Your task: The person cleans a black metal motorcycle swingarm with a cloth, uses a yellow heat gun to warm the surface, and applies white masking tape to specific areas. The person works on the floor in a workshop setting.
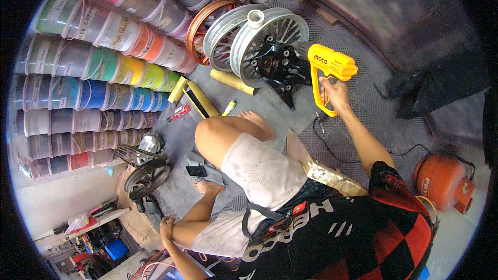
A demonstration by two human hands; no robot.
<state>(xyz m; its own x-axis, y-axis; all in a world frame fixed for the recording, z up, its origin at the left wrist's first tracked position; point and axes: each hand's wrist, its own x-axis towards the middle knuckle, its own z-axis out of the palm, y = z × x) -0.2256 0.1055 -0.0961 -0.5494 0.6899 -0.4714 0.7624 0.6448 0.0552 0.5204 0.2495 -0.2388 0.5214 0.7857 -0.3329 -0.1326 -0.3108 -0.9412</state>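
My right hand (334, 93) is closed round the handle of a yellow heat gun (340, 65), held up at the right of centre. The gun's front end faces left, close to a glossy black part (282, 67) with several holes and pointed ends. That part rests against a silver wheel rim (241, 52), which has a second silver rim and an orange rim (194, 36) behind it. A pale ring (255, 18) sits on top of the rims. At the lower left my left hand (167, 228) lies over my bent knee, holding nothing.
Labelled tubs (104, 67) of coloured powder are stacked along the left. Yellow strips (233, 81), a red-handled tool (179, 112) and a phone-like black device (196, 170) lie on the floor. A dark wheel (148, 176) stands left; an orange gas cylinder (438, 179) and cable stand right.
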